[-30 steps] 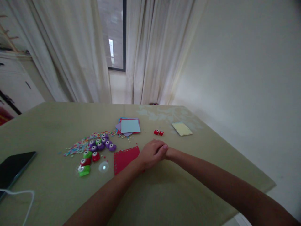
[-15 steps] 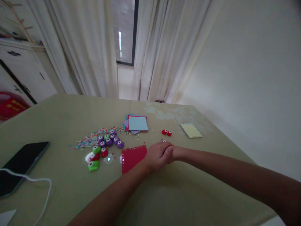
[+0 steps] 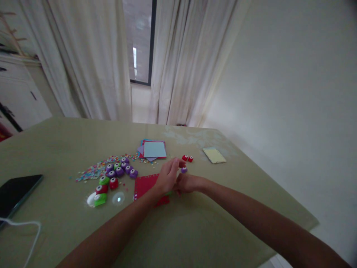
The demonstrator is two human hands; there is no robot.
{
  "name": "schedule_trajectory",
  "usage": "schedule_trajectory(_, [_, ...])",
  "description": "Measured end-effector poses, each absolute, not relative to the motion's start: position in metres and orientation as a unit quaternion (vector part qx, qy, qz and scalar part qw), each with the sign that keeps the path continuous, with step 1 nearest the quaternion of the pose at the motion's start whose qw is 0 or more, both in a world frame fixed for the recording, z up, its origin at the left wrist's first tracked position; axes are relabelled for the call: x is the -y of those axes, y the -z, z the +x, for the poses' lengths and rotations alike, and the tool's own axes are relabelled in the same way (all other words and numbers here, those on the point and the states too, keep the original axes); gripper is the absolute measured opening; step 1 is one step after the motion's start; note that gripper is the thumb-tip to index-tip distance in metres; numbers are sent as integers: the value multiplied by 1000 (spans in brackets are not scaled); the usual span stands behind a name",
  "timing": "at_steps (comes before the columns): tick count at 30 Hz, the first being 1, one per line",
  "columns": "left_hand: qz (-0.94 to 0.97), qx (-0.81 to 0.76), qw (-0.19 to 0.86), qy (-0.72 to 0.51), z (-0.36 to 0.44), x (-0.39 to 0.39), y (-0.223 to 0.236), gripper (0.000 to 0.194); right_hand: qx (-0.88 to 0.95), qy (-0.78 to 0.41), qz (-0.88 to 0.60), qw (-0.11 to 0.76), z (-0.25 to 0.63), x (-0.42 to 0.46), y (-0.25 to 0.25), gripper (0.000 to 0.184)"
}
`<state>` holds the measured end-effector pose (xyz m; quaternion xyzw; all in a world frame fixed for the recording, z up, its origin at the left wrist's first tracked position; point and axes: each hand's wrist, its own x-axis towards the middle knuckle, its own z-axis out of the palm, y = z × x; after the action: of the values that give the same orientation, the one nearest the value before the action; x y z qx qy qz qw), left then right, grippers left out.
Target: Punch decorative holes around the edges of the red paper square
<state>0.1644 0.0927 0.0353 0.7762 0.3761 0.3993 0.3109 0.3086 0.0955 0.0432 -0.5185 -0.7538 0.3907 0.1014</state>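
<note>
My left hand is over the right side of a red paper sheet with small holes along its edges. Its fingers are stretched out and raised, holding nothing I can see. Just right of it, my right hand is closed, with curled fingers. A bit of a green hole punch shows at its fingertips by the sheet; the rest is hidden. A purple hole punch sits just beyond my right hand, and red hole punches stand farther back.
Several purple, green and red punches stand left, beside scattered confetti. Stacked coloured papers lie behind; a pale yellow pad is at right. Clear round lids, a phone and a white cable are at left.
My hands were clasped together over the sheet's right edge. Now the left has lifted off with fingers extended, uncovering the right and a bit of green. The view has shifted right.
</note>
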Motion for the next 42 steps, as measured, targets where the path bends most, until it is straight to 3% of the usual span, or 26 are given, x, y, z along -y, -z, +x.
schedule_trajectory(4, [806, -424, 233, -342, 106, -61, -15, 41, 723, -411, -554, 43, 318, -88, -40, 56])
schedule_trajectory(7, [823, -452, 175, -296, 63, -36, 12, 49, 707, -405, -578, 46, 321, -85, -41, 64])
schedule_trajectory(8, [843, -456, 110, -264, 54, -30, 20, 53, 704, -394, -589, 55, 321, -85, -42, 64])
schedule_trajectory(11, [862, -465, -13, -204, 41, -20, 36, 57, 691, -303, -646, 118, 319, -82, -39, 60])
schedule_trajectory(15, [863, -470, -30, -185, 43, -17, 34, 58, 669, -177, -700, 177, 311, -69, -29, 54])
schedule_trajectory(20, [875, -443, -12, -197, 39, -15, 20, 52, 697, -163, -681, 151, 306, -57, -20, 29])
schedule_trajectory(24, [846, -482, -40, -225, 24, -26, 12, 44, 708, -171, -673, 132, 306, -59, -21, 26])
schedule_trajectory(30, [826, -512, -120, -206, -8, -50, 15, 50, 728, -181, -652, 112, 309, -58, -26, 21])
schedule_trajectory(34, [832, -514, -55, -200, -12, -50, 13, 43, 719, -247, -623, 185, 310, -54, -27, 18])
schedule_trajectory(38, [831, -493, -41, -254, 4, -30, 0, 50, 638, -441, -546, 316, 293, -40, -31, 29])
schedule_trajectory(42, [879, -355, -46, -316, 30, 2, -7, 54, 578, -607, -411, 359, 265, -20, -30, 45])
